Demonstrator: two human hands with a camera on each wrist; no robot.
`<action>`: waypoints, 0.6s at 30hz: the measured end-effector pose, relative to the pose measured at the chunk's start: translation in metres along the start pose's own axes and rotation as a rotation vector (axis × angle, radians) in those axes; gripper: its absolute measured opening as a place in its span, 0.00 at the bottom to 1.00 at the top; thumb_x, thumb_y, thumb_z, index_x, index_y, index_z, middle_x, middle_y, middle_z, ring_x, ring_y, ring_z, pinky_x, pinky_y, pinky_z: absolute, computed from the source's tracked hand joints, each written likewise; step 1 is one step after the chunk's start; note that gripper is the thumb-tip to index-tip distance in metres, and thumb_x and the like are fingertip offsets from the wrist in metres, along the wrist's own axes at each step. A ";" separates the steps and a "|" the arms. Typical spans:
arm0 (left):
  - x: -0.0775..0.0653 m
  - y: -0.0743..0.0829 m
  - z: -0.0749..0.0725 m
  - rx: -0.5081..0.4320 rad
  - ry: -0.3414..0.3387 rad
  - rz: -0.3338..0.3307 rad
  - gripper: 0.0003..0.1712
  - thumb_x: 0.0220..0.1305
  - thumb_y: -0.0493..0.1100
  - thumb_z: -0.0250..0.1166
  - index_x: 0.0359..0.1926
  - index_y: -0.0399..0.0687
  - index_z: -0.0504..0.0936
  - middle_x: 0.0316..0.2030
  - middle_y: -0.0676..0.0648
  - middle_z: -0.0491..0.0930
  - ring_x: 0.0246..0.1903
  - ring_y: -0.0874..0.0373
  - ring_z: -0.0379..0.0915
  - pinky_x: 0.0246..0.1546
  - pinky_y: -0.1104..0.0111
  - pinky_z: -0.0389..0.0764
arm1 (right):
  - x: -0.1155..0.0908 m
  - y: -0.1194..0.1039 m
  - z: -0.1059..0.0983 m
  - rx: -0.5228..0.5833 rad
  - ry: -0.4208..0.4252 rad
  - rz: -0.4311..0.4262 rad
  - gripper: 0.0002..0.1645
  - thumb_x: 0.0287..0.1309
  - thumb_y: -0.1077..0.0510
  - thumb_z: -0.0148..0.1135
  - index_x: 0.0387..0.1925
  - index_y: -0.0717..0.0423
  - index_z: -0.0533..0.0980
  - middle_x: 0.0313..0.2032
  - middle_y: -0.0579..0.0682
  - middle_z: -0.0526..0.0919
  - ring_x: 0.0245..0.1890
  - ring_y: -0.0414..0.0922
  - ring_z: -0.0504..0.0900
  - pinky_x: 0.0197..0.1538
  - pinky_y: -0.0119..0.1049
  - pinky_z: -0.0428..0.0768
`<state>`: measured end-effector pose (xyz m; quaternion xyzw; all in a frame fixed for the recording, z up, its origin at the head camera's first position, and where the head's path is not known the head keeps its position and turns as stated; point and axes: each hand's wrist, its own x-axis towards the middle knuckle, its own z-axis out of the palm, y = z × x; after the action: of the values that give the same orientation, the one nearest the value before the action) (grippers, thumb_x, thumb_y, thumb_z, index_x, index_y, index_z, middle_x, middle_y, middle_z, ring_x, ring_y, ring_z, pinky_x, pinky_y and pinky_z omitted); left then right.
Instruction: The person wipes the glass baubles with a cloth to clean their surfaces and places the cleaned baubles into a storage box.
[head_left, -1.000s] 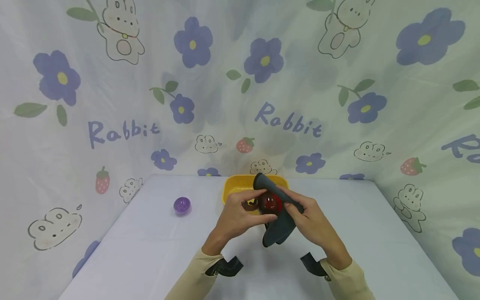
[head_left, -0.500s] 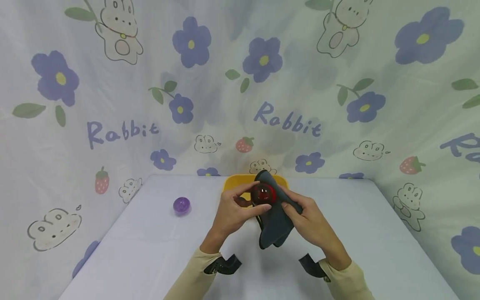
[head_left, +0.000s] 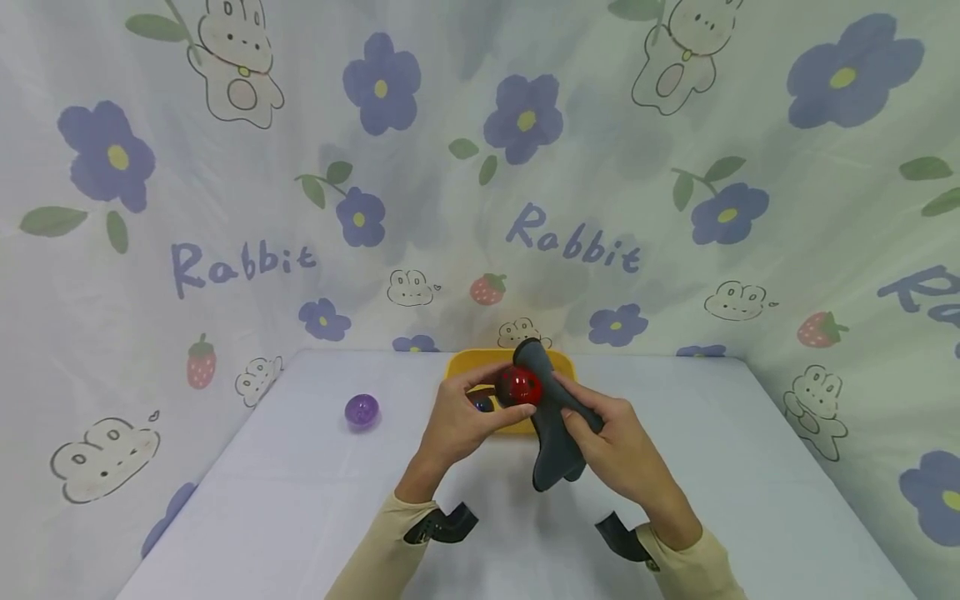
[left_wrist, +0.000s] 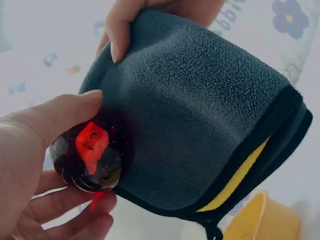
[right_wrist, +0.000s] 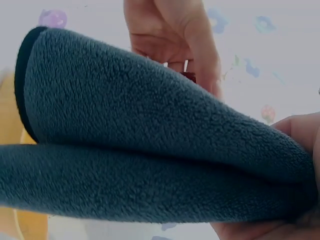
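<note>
My left hand (head_left: 453,417) grips a glossy, see-through red ball (head_left: 519,387) between thumb and fingers; red light and specks show inside it in the left wrist view. Against the ball's right side lies a folded grey-blue towel (head_left: 553,442), fuzzy, with black edging and a strip of yellow (left_wrist: 235,175) showing in its fold. Gathered at its right side, the towel is pinched by my right hand (head_left: 626,437), and its loose end hangs down over the table. From the right wrist, the towel (right_wrist: 125,100) hides most of the ball.
Behind the hands stands a yellow basin (head_left: 468,361), with a small dark round thing (head_left: 483,403) seen in it past my left fingers. A translucent purple ball (head_left: 362,412) sits at the left of the white table (head_left: 285,508). A patterned curtain (head_left: 450,192) closes off the back.
My left hand has drawn the red ball up and leftward, and more of it shows beside the towel. The towel has shifted its drape in my right hand, which has hardly moved.
</note>
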<state>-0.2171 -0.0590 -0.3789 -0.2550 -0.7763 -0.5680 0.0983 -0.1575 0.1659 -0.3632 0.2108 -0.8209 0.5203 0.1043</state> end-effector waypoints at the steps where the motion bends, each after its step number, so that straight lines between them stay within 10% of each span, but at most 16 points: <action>1: 0.000 0.000 0.000 0.005 -0.001 -0.002 0.32 0.55 0.51 0.81 0.60 0.52 0.85 0.51 0.49 0.89 0.50 0.55 0.84 0.52 0.65 0.87 | 0.000 0.000 0.001 -0.011 0.006 -0.009 0.28 0.73 0.66 0.54 0.72 0.56 0.71 0.65 0.64 0.80 0.53 0.54 0.89 0.52 0.43 0.89; 18: -0.005 0.006 0.013 -0.001 -0.117 0.087 0.24 0.53 0.47 0.82 0.53 0.54 0.89 0.42 0.54 0.91 0.39 0.63 0.86 0.47 0.66 0.90 | 0.003 0.006 0.005 -0.119 0.071 -0.175 0.30 0.68 0.72 0.52 0.68 0.54 0.76 0.51 0.56 0.86 0.35 0.42 0.80 0.38 0.30 0.80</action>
<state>-0.2081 -0.0472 -0.3806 -0.3215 -0.7685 -0.5478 0.0773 -0.1627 0.1628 -0.3686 0.2564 -0.8247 0.4666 0.1908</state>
